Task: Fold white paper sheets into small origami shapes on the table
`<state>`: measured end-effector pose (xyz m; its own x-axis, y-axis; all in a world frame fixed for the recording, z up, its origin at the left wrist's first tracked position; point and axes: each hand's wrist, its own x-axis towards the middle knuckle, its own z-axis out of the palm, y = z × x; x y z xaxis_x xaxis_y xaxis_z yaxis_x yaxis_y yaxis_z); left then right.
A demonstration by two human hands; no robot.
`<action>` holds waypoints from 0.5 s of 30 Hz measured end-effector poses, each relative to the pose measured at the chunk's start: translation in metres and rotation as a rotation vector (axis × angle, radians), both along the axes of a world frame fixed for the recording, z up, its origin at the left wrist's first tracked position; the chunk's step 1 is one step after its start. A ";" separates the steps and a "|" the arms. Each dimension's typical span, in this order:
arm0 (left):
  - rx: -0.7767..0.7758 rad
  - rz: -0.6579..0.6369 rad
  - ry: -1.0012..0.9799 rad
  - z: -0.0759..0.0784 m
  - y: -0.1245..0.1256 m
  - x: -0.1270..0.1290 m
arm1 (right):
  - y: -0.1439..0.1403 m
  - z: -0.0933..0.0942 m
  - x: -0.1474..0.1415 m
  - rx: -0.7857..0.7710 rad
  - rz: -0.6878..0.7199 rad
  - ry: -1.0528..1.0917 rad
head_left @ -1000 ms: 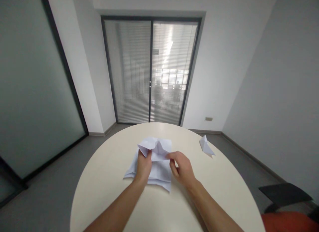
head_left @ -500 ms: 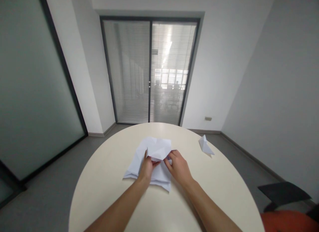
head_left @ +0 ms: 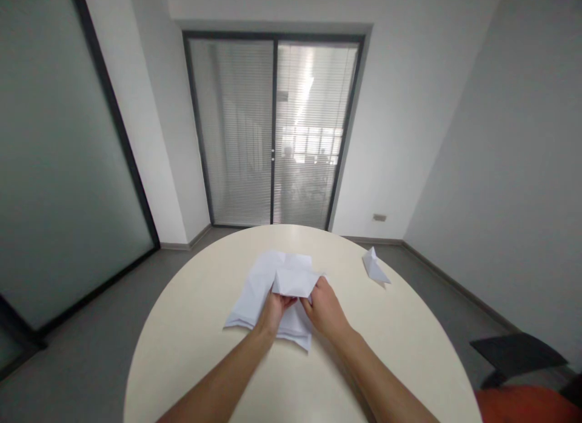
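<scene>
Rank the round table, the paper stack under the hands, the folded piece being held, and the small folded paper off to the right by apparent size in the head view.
1. round table
2. paper stack
3. folded piece
4. small folded paper, though it lies farther away, so the last two are unsure.

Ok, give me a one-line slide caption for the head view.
Both hands, left hand and right hand, pinch a folded paper piece above a paper stack on a round table.

Both forearms bare, reaching forward, converging above table middle. Left hand palm down, fingers curled, pinching. Right hand just beside it, knuckles up, fingertips pinched closed. Hands nearly touching.
</scene>
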<state>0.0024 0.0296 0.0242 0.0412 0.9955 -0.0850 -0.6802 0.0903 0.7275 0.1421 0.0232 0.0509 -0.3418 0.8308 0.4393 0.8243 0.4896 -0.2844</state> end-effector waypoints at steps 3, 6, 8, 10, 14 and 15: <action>0.036 0.064 0.095 0.001 0.001 -0.001 | 0.001 -0.001 0.002 -0.003 0.023 -0.018; 0.034 0.094 0.143 -0.002 0.003 -0.003 | 0.002 -0.002 0.004 -0.008 0.033 -0.027; 0.052 0.110 0.159 -0.005 0.004 -0.003 | 0.002 -0.001 0.004 -0.008 0.034 -0.038; 0.071 0.124 0.166 -0.006 0.004 -0.002 | 0.001 0.000 0.003 -0.006 0.028 -0.069; -0.021 0.125 0.118 0.001 0.002 -0.003 | -0.004 0.002 -0.001 -0.001 -0.060 -0.139; -0.068 0.122 0.075 0.004 0.000 -0.003 | -0.005 0.002 -0.001 0.006 -0.086 -0.136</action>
<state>-0.0007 0.0299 0.0278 -0.0883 0.9846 -0.1506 -0.6328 0.0612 0.7719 0.1410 0.0181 0.0527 -0.3258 0.8571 0.3991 0.8940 0.4166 -0.1648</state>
